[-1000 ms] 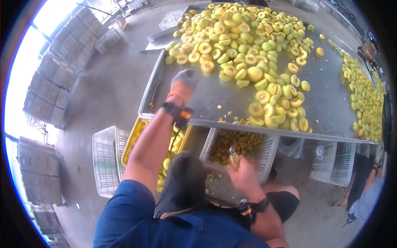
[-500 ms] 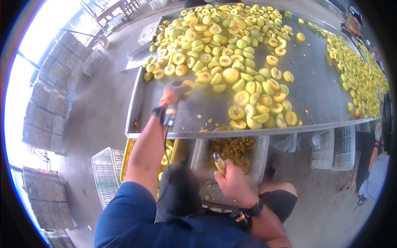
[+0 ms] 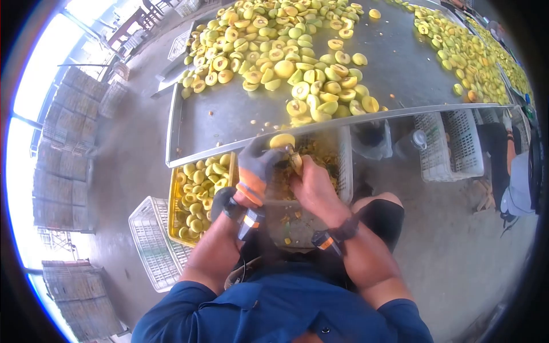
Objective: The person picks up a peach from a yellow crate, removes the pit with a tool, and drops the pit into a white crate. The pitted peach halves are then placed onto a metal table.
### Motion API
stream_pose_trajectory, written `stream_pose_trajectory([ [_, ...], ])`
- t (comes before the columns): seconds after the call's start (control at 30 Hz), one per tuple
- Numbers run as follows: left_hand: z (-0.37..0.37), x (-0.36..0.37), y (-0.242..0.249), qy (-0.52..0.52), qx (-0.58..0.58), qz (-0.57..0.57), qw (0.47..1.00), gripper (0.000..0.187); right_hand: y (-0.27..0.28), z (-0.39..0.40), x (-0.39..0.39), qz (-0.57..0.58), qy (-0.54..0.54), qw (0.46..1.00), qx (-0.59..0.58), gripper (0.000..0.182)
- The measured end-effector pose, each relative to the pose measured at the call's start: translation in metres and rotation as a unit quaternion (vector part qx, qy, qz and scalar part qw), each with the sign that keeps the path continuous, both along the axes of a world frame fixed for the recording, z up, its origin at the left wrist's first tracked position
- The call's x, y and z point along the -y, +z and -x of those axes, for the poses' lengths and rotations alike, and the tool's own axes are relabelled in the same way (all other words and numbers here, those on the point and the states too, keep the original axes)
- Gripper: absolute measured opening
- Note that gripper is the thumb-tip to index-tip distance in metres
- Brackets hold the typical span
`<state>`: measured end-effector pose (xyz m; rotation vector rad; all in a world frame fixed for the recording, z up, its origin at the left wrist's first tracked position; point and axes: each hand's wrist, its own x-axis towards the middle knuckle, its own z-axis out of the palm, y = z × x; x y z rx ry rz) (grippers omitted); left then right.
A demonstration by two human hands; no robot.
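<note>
My left hand [image 3: 254, 171], in a grey and orange glove, is closed on a yellow peach half [image 3: 282, 140] just in front of the table edge. Bare fingers of my right hand [image 3: 315, 186] wrap round a short wooden-handled pitting tool [image 3: 296, 162]. Its metal tip is right at the underside of the peach half. Both hands are above a white crate [image 3: 345, 166] holding brownish scraps. On the metal table [image 3: 229, 117] lies a large pile of halved peaches [image 3: 286, 51], some showing their stones.
A yellow crate [image 3: 174, 220] full of peach halves [image 3: 197, 188] stands left of my knees, beside an outer white crate [image 3: 150, 246]. More white crates [image 3: 452, 146] are under the table at right, near another person [image 3: 517, 177]. Stacked crates [image 3: 63, 166] line the far left.
My left hand has come back from the pile with a peach half, meeting the tool over the scrap crate. My right hand has risen slightly, and the view has tilted down.
</note>
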<state>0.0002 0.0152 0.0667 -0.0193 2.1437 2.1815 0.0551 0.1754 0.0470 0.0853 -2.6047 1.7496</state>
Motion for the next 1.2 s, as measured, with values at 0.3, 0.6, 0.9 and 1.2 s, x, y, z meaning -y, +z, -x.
stream_pose_trajectory([
  [0.3, -0.029, -0.019, 0.000, 0.122, -0.027, 0.094, 0.988, 0.023, -0.018, -0.002, 0.000, 0.067, 0.058, 0.996, -0.014, 0.024],
  [0.6, -0.033, -0.023, 0.000, 0.141, -0.031, 0.031, 0.989, 0.025, 0.001, -0.010, -0.005, 0.011, 0.024, 0.999, 0.035, 0.024],
  [0.9, -0.020, -0.004, -0.014, 0.049, -0.141, 0.129, 0.980, 0.036, 0.006, -0.006, -0.008, 0.060, 0.098, 0.992, 0.050, 0.029],
  [1.2, 0.000, 0.007, -0.030, -0.024, -0.329, 0.341, 0.880, 0.045, 0.002, -0.008, -0.012, 0.401, 0.234, 0.825, 0.323, 0.009],
])
